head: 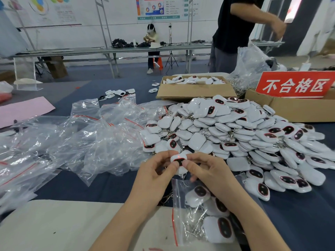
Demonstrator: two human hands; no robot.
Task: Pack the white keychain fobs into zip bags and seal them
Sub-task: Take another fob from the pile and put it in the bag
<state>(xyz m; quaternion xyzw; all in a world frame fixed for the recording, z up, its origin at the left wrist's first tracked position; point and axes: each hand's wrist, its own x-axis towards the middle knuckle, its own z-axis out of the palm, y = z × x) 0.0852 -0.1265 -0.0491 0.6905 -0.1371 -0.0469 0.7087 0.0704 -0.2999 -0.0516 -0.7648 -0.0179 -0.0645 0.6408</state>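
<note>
Fob (178, 158) pinched in grip of left hand (155, 171) and right hand (206, 172); part-filled zip bag (181, 193) just below, under right forearm.

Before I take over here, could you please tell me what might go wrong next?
The white square fob pinched by the left hand and right hand dangles a metal chain that could snag the clear part-filled zip bag below. The right forearm passes over that bag and may drag it, spilling fobs.
</note>
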